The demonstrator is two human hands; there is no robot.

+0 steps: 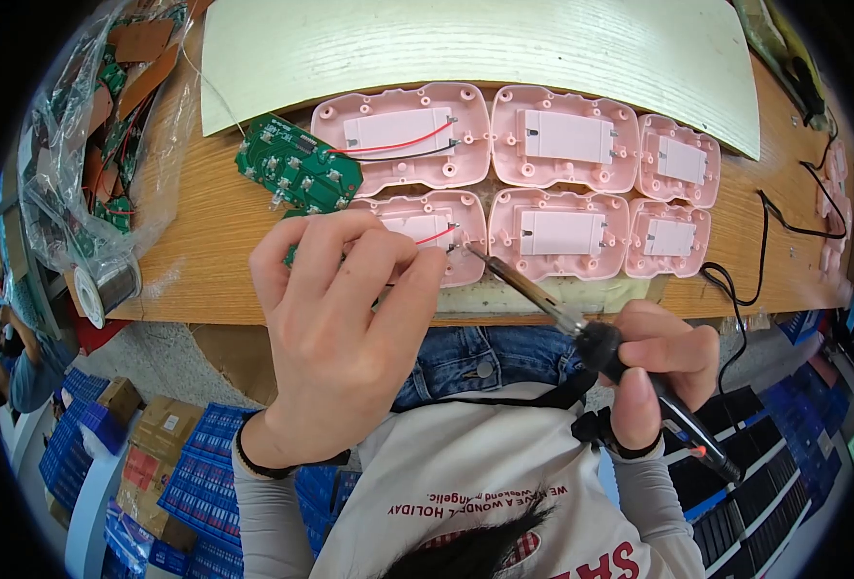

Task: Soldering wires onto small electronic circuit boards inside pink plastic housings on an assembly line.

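Note:
My right hand (666, 359) grips a soldering iron (541, 301) by its black handle, a small red light showing near the handle's rear. Its tip points left, beside a metal contact at the right end of the front-left pink plastic shell (470, 265). Over that shell, my left hand (345, 318) is closed, thumb and fingers together near the same contact; what they pinch is hidden. A red wire (435, 235) runs from under those fingers to another contact. Behind the hand, a green circuit board (297, 166) joins the back-left shell (408, 106) by red and black wires.
More pink shells (564, 140) stand in two rows, smaller ones at right. A solder spool (109, 288) and a plastic bag of circuit boards (109, 125) lie left. A pale board (475, 48) lies behind the shells. The iron's black cord (763, 246) loops at right.

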